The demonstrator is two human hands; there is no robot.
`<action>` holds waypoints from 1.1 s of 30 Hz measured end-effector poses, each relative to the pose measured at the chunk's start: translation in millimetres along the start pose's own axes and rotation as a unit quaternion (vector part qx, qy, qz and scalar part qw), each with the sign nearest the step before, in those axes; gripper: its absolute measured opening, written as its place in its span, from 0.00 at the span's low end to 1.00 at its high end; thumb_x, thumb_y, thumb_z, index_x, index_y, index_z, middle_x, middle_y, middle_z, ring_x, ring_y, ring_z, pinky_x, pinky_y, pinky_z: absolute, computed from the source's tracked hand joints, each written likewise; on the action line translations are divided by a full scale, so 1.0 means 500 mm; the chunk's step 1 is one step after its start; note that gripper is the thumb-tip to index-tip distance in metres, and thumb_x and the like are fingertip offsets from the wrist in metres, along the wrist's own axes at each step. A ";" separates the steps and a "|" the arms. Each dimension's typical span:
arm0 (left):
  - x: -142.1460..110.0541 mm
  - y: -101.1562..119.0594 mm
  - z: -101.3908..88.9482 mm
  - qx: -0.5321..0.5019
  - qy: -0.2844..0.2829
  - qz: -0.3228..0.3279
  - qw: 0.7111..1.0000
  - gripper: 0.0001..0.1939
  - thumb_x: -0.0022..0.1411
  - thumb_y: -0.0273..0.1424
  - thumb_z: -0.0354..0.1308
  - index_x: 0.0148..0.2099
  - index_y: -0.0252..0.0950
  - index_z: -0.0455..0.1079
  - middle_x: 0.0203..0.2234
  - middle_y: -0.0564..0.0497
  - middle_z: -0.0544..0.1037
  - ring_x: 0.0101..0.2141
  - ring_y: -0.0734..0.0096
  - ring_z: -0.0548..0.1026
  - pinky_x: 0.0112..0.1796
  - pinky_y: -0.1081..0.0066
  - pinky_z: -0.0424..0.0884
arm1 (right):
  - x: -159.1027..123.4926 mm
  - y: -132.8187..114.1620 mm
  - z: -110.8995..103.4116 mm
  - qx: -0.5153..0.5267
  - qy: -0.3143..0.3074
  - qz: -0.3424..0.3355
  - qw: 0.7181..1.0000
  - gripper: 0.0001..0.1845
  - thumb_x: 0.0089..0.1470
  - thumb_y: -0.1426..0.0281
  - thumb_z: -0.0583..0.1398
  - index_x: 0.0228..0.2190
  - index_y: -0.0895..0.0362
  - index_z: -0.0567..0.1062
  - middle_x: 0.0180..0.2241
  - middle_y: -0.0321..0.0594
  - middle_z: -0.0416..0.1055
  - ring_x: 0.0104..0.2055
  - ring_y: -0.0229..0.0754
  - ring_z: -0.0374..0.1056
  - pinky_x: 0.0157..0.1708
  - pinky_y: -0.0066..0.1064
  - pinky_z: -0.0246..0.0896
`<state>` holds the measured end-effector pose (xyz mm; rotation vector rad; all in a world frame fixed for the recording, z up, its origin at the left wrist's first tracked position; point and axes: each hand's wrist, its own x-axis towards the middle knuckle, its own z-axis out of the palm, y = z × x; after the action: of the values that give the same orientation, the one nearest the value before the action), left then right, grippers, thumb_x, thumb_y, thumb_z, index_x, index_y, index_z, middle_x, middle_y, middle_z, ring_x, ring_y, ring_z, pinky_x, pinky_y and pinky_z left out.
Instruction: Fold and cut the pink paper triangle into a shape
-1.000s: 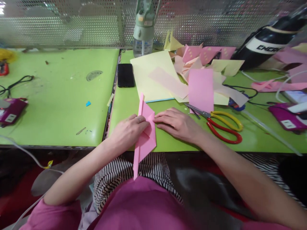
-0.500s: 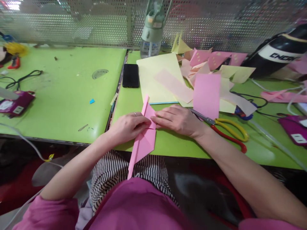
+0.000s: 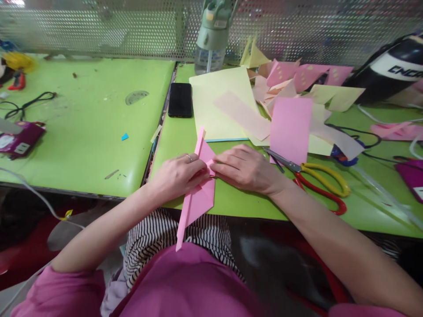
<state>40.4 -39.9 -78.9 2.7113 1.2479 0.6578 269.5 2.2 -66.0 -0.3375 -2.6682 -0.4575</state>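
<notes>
A folded piece of pink paper [image 3: 200, 202] lies slantwise at the table's front edge, its lower end sticking out over my lap. Along its left side runs a narrow folded strip. My left hand [image 3: 180, 174], with a ring on one finger, is closed on the paper's middle, thumb and fingers together. From the other side my right hand [image 3: 243, 167] grips the paper's right edge with its fingertips. The fingertips of both hands nearly meet at a crease, and they partly hide it. Scissors [image 3: 297, 168] with one yellow and one red handle lie right of my right hand.
Behind my hands are pale yellow sheets [image 3: 224, 110], a pink sheet [image 3: 291, 127] and a heap of folded paper pieces [image 3: 280, 83]. A black phone [image 3: 180, 100] and a water bottle [image 3: 210, 48] stand beyond. At right lies a black bottle [image 3: 386, 66].
My left fingers have shifted slightly right along the crease, closer to the right fingertips. The camera view has moved a little. Both hands stay on the pink paper.
</notes>
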 end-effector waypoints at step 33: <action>-0.032 0.015 -0.018 0.021 0.026 0.092 0.995 0.11 0.66 0.30 0.55 0.48 0.32 0.71 0.43 0.48 0.80 0.40 0.65 0.77 0.41 0.65 0.75 | -0.003 -0.007 0.014 0.276 -0.059 0.203 0.938 0.11 0.62 0.64 0.55 0.34 0.56 0.74 0.40 0.43 0.75 0.42 0.45 0.68 0.44 0.41 0.56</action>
<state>32.6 -57.5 -74.6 2.8868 1.0422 0.7316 267.3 1.4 -73.7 -0.7277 -2.5973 0.4429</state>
